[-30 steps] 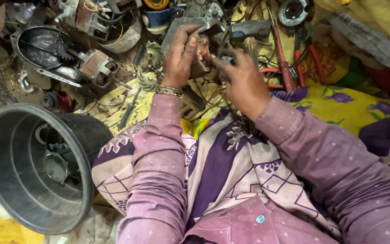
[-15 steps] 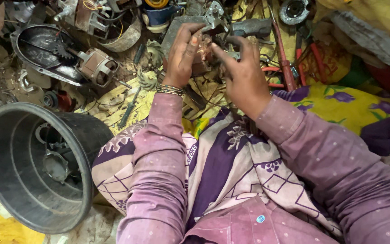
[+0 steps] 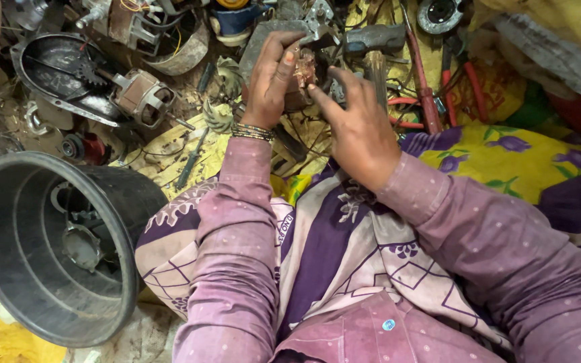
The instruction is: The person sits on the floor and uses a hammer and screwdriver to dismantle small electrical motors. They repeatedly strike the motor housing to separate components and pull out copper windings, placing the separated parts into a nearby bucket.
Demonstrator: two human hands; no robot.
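A tub (image 3: 48, 249) lies left of the lap, a hammer (image 3: 374, 44) beyond the hands among scattered tools.

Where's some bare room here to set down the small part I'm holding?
The only open patches are cloth: the purple patterned lap below both hands, and the yellow flowered fabric beyond the right hand. The floor around the left hand, hammer, red-handled pliers and motor is crowded with scrap.
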